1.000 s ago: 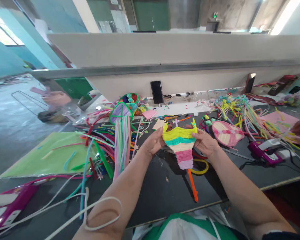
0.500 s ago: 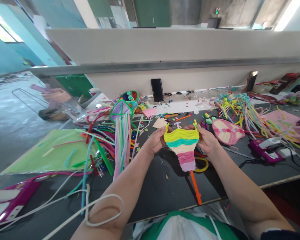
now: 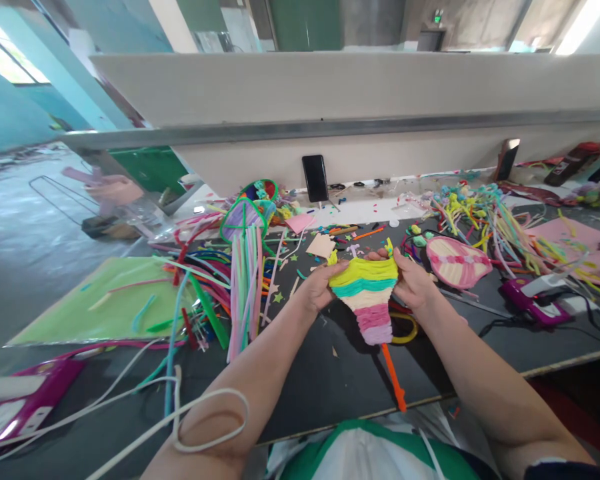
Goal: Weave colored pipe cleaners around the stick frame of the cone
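Both hands hold a striped pipe-cleaner piece (image 3: pixel 365 288) above the dark table. It is wide at the top and narrow at the bottom, banded yellow, teal, cream, pink and lilac, with small yellow tips at its upper corners. My left hand (image 3: pixel 321 285) grips its upper left edge, thumb on the front. At the upper right edge my right hand (image 3: pixel 414 280) is closed on it, some fingers hidden behind. An orange stick (image 3: pixel 394 379) shows below its lower end; whether they are joined I cannot tell. Partly behind the piece lies a yellow loop (image 3: pixel 407 330), perhaps a handle.
Pipe cleaners (image 3: pixel 245 287) lie in bundles left of my hands, beside a green sheet (image 3: pixel 100 300). A pink oval piece (image 3: pixel 457 261) and a purple power strip (image 3: pixel 535 301) are on the right. A phone (image 3: pixel 315 178) leans on the partition. White cable (image 3: pixel 210 398) loops over my left forearm.
My left hand has shifted its grip inward, its thumb now lying over the yellow band. The right hand keeps its hold, and the piece stays nearly in place.
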Available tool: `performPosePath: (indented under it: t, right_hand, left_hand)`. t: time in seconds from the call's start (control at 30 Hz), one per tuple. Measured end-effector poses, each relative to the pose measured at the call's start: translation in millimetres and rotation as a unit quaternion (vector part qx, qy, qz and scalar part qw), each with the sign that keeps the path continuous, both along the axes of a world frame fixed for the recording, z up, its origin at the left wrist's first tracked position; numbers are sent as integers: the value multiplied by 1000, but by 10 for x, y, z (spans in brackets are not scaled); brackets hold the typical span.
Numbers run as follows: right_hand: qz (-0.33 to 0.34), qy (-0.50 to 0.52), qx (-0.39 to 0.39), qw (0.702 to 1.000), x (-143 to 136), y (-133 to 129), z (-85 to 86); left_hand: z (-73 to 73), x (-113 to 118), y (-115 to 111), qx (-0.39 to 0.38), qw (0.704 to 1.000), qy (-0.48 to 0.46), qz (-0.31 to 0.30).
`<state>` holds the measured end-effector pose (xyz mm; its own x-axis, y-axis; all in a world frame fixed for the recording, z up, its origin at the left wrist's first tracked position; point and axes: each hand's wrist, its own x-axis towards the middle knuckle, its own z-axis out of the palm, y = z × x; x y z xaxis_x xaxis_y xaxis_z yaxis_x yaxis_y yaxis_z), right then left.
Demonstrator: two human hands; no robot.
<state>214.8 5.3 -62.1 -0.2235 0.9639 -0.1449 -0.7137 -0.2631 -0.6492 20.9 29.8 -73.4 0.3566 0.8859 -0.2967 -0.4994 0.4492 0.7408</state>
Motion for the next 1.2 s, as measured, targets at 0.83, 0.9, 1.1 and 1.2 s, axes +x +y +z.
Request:
performPosePath:
  t: [0.83,0.9,1.1,1.2]
  right_hand:
    - [-82,-13,-8,997,108,109,-52]
    - [-87,-12,0,996,118,108,-43]
    - [-126,-10,-24,992,113,106,-19]
    - [-138,-21,-13,990,127,128,-67]
  left_hand:
    - [-73,-156,144,20,998,37,-40]
    - [-50,-191,144,34,996,43,-64]
    - [-99,-229,162,72,992,79,-63]
    - [-132,-233,179,78,993,77,-51]
